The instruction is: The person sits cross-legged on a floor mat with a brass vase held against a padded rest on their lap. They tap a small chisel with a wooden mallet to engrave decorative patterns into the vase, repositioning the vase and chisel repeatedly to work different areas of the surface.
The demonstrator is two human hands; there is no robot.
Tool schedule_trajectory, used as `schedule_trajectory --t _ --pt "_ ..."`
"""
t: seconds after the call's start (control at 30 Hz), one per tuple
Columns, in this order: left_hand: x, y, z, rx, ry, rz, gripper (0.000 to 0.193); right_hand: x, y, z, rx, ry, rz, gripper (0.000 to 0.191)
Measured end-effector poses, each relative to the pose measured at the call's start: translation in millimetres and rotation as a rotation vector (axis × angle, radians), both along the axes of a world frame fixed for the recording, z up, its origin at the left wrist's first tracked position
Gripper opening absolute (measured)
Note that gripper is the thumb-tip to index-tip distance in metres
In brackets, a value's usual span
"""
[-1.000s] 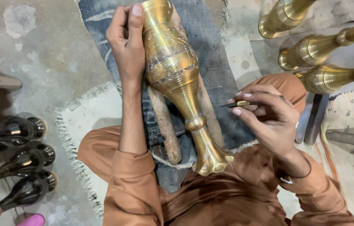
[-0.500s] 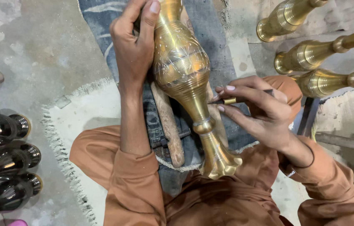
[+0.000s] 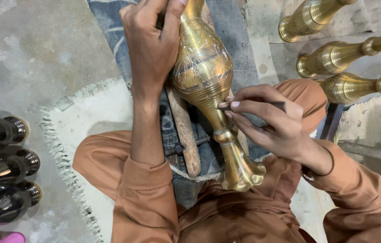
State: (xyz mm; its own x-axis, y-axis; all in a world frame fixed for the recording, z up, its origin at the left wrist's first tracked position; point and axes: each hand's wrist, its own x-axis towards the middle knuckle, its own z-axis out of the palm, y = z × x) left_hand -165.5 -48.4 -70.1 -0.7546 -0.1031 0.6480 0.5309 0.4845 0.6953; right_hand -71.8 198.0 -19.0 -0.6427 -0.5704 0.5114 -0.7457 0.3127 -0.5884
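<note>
A brass vase (image 3: 206, 81) with engraved lines lies lengthwise in front of me, its flared mouth (image 3: 243, 177) toward my body. My left hand (image 3: 152, 42) grips the vase's wide belly from the left side. My right hand (image 3: 264, 119) pinches a thin dark engraving tool (image 3: 251, 107), and the tool's tip touches the vase where the belly narrows into the neck. The vase rests over a wooden support (image 3: 186, 135) on a blue cloth (image 3: 226, 27).
Three more brass vases (image 3: 334, 58) lie at the upper right. Three dark, black-coated vases (image 3: 6, 166) lie in a row at the left. A pale fringed mat (image 3: 96, 108) covers the concrete floor under my knees. A dark metal bar (image 3: 332, 121) sits beside my right knee.
The view has shifted and drawn closer to the vase. My right hand has brought the tool's tip from beside the neck onto the base of the belly. My left hand keeps its grip.
</note>
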Motion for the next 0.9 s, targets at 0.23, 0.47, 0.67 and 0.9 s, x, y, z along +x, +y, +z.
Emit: schedule_trajectory --t 0.23,0.47,0.67,0.9 --pt "-1 0 -6 0.017 0.021 0.014 0.031 -6 -2 11 0.134 0.063 0.089 0.024" --pt "-5 0 -15 0.062 0.019 0.008 0.033 -2 -8 16 0.153 0.040 -0.004 0.021" --pt "-5 1 -23 0.033 0.026 0.048 0.030 -1 -9 18 0.150 0.031 -0.014 0.021" --pt "-4 1 -25 0.063 -0.007 0.039 0.029 2 -10 18 0.144 0.028 -0.035 0.023"
